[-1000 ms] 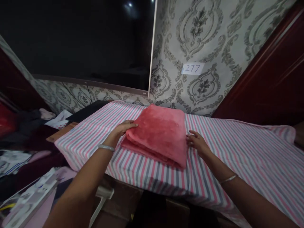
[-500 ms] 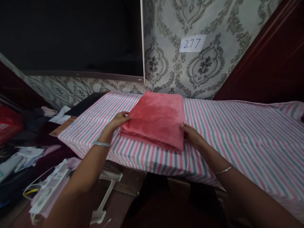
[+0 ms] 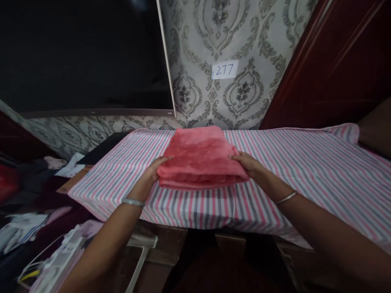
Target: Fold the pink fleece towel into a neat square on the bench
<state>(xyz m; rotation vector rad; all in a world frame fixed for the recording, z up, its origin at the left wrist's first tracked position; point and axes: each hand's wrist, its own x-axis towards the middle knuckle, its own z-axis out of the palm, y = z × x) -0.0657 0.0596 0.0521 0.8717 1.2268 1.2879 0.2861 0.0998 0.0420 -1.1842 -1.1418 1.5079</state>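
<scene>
A folded pink-red plush blanket (image 3: 198, 152) sits near the middle of the striped cloth (image 3: 290, 171), its layered folds facing me. On its left side my left hand (image 3: 157, 167) grips the edge, thumb on top and fingers partly hidden by the fabric. Opposite, my right hand (image 3: 246, 162) grips the right side the same way, thumb over the top. The front edge looks slightly raised off the cloth. A bangle circles each wrist.
A large dark screen (image 3: 85, 57) stands at the back left by a patterned wall with a paper marked 277 (image 3: 225, 69). Dark red panelling (image 3: 320, 69) rises at right. Clothes (image 3: 21, 228) and a power strip (image 3: 61, 256) lie lower left.
Both hands now grip the blanket more firmly at its sides. The blanket has turned to face me squarely, and its front edge has lifted a little. The camera view has shifted.
</scene>
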